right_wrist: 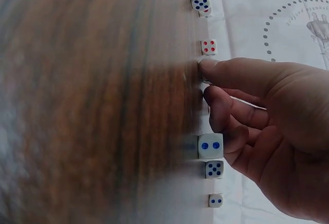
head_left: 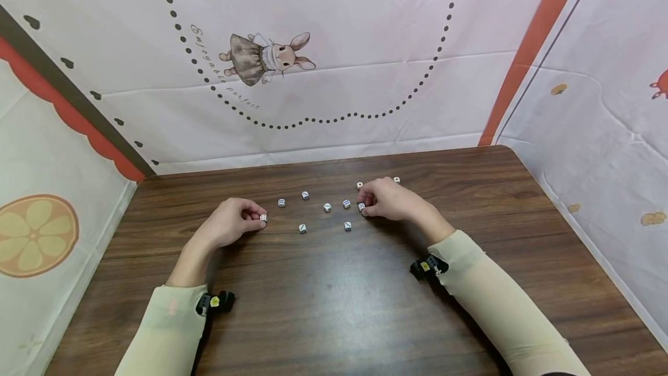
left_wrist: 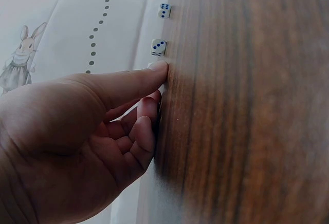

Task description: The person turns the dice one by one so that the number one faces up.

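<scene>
Clock positions read in the head view, about the central die [head_left: 327, 208].

Nearest: right sleeve [head_left: 506, 306], pale, at 4 o'clock; left sleeve [head_left: 162, 329], at 8. Each ends in a dark wrist camera, the right camera [head_left: 428, 267] and the left camera [head_left: 215, 302], both on the inner side.

Left hand [head_left: 229, 222], at 9: thumb and fingertips pinch a red-spotted die [head_left: 263, 218]; a cube this small presumably allows only a fingertip hold, and its spotted face stays visible.

Right hand [head_left: 388, 197], at 3: curled fingers and thumb pinch a blue-spotted die [head_left: 362, 206]. With the thumb in the way, whether this one touches the surface [head_left: 313, 306] cannot be told.

Loose dice, on flat faces, hence steady unaided: one die at 9 [head_left: 281, 203], one at 10 [head_left: 305, 195], one at 8 [head_left: 302, 228], one at 4 [head_left: 348, 226], one at 3 [head_left: 347, 204], one at 2 [head_left: 359, 185], another between 2 and 3 [head_left: 396, 180]. Most stand apart, likely leaving fingers room.

Backing: printed cloth [head_left: 365, 45], toward 12.
</scene>
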Action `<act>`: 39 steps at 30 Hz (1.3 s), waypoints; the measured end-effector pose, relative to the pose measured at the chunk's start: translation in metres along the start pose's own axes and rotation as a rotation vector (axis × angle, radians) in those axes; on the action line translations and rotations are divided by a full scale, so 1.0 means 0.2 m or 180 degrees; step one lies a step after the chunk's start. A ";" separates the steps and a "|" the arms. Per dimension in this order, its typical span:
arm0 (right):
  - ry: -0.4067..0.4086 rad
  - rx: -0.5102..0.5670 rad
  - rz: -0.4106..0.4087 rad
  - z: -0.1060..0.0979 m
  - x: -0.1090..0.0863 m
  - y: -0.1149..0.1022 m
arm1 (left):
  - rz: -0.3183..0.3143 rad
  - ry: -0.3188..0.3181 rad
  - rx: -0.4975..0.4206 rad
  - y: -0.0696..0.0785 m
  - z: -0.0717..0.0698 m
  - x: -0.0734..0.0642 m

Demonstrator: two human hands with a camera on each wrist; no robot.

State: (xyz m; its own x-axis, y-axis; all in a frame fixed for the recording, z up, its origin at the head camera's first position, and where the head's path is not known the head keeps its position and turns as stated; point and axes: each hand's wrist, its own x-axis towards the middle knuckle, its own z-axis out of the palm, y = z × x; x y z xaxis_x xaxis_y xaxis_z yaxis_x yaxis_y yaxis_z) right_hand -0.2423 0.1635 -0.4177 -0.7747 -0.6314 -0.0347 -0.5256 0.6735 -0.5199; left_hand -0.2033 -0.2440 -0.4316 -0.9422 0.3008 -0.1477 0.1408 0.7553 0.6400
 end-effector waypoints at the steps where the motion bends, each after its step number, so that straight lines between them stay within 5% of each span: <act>1: -0.0003 -0.0018 -0.0018 0.00 0.00 0.00 | -0.0004 -0.0003 -0.0003 0.00 0.00 0.00; 13: -0.0122 -0.0136 -0.0124 0.01 0.01 -0.01 | -0.0011 0.0014 -0.0022 0.00 0.03 -0.01; 25: -0.0051 0.0228 0.0031 0.01 0.00 0.01 | -0.0049 -0.0014 -0.0028 -0.01 0.01 0.01; 39: -0.0017 0.0260 -0.0014 -0.01 0.02 0.01 | -0.0013 0.0036 -0.0026 -0.01 -0.01 0.02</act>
State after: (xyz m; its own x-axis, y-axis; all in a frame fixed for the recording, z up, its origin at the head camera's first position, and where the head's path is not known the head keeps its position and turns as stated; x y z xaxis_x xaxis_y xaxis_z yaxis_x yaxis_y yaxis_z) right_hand -0.2464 0.1636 -0.4173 -0.7704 -0.6366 -0.0367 -0.4984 0.6371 -0.5879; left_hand -0.2088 -0.2459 -0.4321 -0.9461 0.2912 -0.1417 0.1346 0.7517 0.6456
